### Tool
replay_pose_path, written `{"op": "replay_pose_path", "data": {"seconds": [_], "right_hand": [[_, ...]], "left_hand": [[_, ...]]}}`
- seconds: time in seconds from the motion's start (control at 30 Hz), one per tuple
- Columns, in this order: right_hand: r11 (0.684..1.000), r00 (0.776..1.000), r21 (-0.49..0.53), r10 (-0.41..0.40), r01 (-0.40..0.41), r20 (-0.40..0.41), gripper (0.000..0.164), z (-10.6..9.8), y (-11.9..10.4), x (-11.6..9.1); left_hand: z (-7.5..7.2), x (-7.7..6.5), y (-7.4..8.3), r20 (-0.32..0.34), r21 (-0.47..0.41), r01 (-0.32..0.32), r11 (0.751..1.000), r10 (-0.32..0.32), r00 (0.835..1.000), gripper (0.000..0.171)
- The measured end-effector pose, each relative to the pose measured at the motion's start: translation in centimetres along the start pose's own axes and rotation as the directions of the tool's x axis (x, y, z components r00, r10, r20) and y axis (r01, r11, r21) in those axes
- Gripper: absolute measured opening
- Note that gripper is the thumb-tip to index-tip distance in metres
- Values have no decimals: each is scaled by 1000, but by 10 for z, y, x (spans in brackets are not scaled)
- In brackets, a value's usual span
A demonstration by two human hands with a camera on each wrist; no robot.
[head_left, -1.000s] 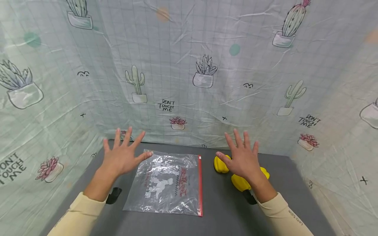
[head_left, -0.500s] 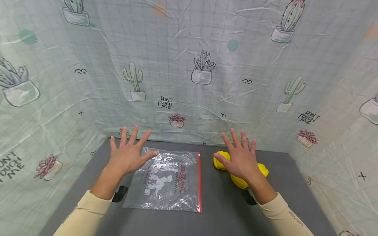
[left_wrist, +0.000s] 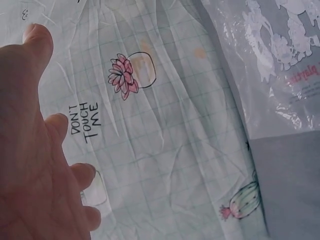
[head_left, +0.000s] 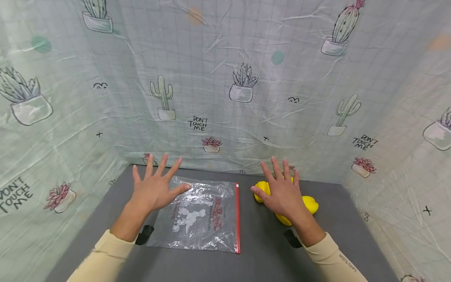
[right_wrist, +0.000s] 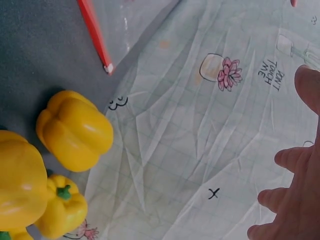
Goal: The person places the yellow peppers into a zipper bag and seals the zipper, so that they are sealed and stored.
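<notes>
A clear plastic zip bag [head_left: 197, 215] with a red slider edge [head_left: 237, 219] and white printed figures lies flat on the grey table. My left hand [head_left: 155, 192], fingers spread, hovers over the bag's left side and holds nothing. My right hand [head_left: 283, 196] is also spread and bare, held above several yellow bell peppers [head_left: 311, 204] that it partly hides in the head view. In the right wrist view the bell peppers [right_wrist: 75, 131] sit close together, one showing a green stem [right_wrist: 64, 192]. The left wrist view has the left hand [left_wrist: 30, 135] beside the bag [left_wrist: 280, 65].
The grey table [head_left: 260, 254] ends against a hanging cloth [head_left: 211, 78] printed with cacti, which surrounds it at the back and both sides. A dark strap piece [head_left: 144, 235] shows under the left wrist, another dark piece [head_left: 292, 239] under the right.
My left hand has shifted right, further over the bag. My right hand has moved slightly left, uncovering more of the right-hand pepper. The bag and peppers lie where they were.
</notes>
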State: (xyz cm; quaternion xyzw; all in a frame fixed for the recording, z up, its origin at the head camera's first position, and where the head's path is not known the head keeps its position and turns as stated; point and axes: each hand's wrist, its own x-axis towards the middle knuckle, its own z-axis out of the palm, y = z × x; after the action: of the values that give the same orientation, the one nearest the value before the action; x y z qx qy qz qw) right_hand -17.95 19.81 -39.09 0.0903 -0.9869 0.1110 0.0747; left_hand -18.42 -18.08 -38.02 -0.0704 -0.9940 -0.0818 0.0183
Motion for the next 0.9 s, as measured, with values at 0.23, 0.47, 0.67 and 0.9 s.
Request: {"op": "replay_pose_path", "data": {"seconds": [0.23,0.47,0.67,0.9], "right_hand": [[1000,1000,7,-11,11,-11,88,6,-2,-1],[1000,1000,-6,-18,18,-19,88,14,-4,-2],[1000,1000,-7,-9,9,-7,88,18,-3,-2],[1000,1000,5,-12,12,4,89,25,-3,-1]], "left_hand": [[8,-1,5,14,-9,-11,1000,11,1000,97],[14,-2,12,1,-10,-15,1000,15,1000,95],[17,-1,15,-7,-23,-20,1000,20,1000,93],[25,3,21,-4,-20,-25,999,25,1000,94]]}}
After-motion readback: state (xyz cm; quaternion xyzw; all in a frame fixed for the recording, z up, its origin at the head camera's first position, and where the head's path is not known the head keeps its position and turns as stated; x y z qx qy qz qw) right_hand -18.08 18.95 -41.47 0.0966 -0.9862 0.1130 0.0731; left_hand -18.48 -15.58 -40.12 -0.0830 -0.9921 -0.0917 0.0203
